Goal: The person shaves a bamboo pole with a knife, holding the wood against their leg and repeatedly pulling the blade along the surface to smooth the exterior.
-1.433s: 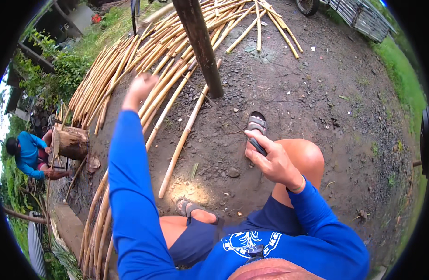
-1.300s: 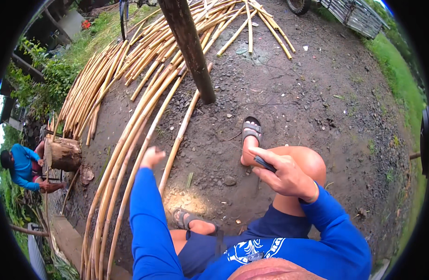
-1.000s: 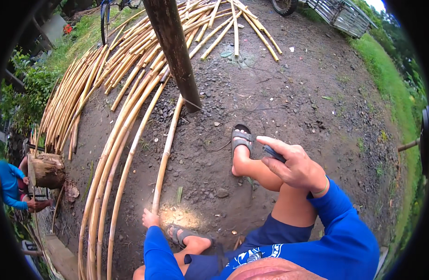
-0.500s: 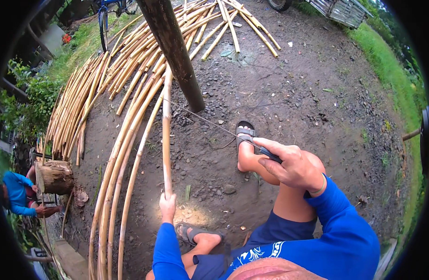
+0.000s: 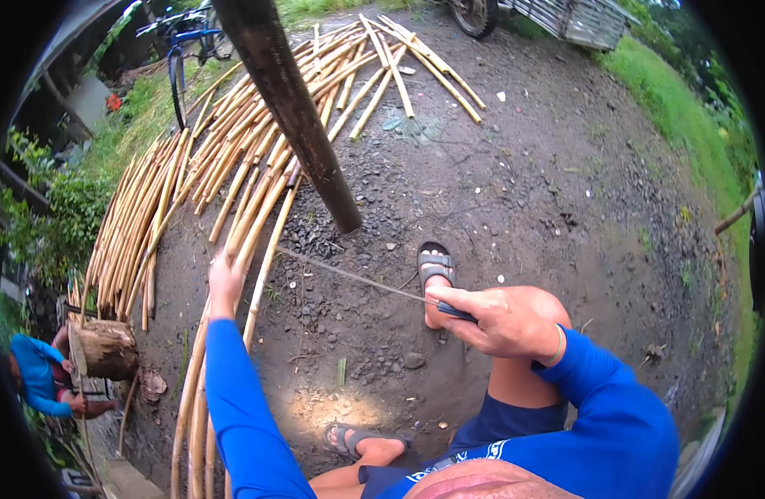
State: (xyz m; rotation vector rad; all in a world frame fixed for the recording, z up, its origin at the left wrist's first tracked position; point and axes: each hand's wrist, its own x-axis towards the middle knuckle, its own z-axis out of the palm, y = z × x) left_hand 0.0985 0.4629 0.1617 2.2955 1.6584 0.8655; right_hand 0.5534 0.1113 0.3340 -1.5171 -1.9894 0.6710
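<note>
My left hand is over the near bundle of bamboo poles, its fingers closed around a bamboo pole and partly hidden. The poles are long, yellowish and jointed, curving from the far heap down past my left arm. In my right hand, above my bent right knee, I grip the dark handle of a hand saw. Its long thin blade points left and away from me, with the tip close beside the nearest pole.
A dark upright post stands ahead of me. The larger bamboo heap lies to the left. A blue bicycle stands behind it. At far left, a person in blue sits near a log. Pale sawdust lies between my feet.
My left hand has moved left and forward from the single pole held before me to the bundle. That pole no longer stands apart. My right hand still holds the saw.
</note>
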